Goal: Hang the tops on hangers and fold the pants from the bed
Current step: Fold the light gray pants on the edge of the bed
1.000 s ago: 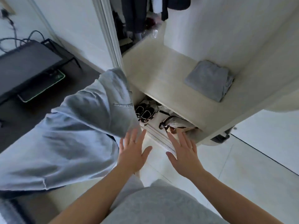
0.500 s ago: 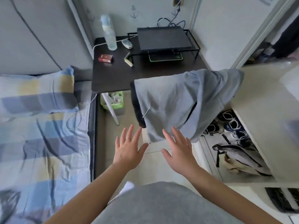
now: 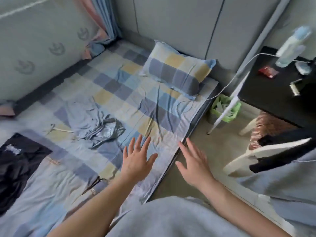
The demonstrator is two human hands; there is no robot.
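A crumpled grey-blue garment (image 3: pixel 95 122) lies in the middle of the checked bed sheet (image 3: pixel 130 93). A black top with a white print (image 3: pixel 18 161) lies at the bed's left edge of view. My left hand (image 3: pixel 138 161) hovers over the sheet near the bed's right edge, fingers spread and holding nothing. My right hand (image 3: pixel 195 163) hovers just past the bed's edge over the floor, fingers also spread and empty. A light grey garment with a black trim (image 3: pixel 283 171) hangs at the right edge of view.
A checked pillow (image 3: pixel 176 72) lies at the head of the bed. A black side table (image 3: pixel 280 88) carries a bottle (image 3: pixel 290 47) and a small red box (image 3: pixel 267 71). A green bin (image 3: pixel 225 108) stands under the table, with a white chair (image 3: pixel 266 151) beside it.
My view has swung left from the wardrobe shelf and side table to the bed. Both hands stay out in front, empty and spread. The hanging grey garment has slid to the right edge.
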